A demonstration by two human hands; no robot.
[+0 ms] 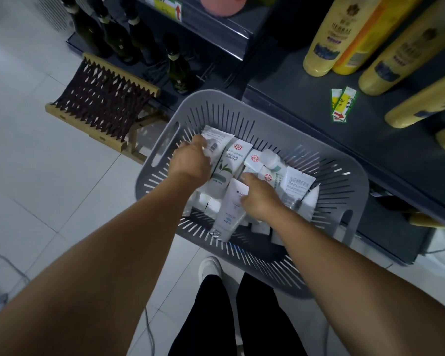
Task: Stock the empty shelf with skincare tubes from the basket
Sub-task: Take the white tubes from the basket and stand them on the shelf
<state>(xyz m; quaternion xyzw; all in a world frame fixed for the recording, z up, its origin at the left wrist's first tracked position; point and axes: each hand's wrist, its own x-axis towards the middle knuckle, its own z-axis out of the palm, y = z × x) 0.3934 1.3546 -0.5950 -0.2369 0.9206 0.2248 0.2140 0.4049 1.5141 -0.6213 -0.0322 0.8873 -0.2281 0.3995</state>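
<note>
Head view: you stand over a grey slotted basket [326, 176] at the centre of the frame, both hands down among a loose heap of white skincare tubes [299, 187]. Your left hand [190, 160], centre left, has its fingers curled round the top edge of a green-leaf tube [228, 167] that leans toward the far wall of the basket. Your right hand [261, 197], just below and to the right of it, pinches a plain white tube [230, 210] lying on the pile with its crimped end toward the near rim; how firmly either grip has closed cannot be told, since the fingertips are hidden behind the tubes.

To do this step well, you would likely want to take each tube by its body rather than its thin crimp, lift straight up so neighbours are not dragged over the rim, and carry one per hand so both can be set down upright.

The tubes lie directly under and between your hands, touching them. The dark shelf [293, 98] runs along the upper right of the frame, just beyond the basket's far rim, with bare surface beside a row of yellow bottles [321, 44] and a small green-and-yellow label strip [342, 105]. Dark glass bottles [129, 34] and a wooden folding stool [100, 104] sit at upper left, well apart from the work
</note>
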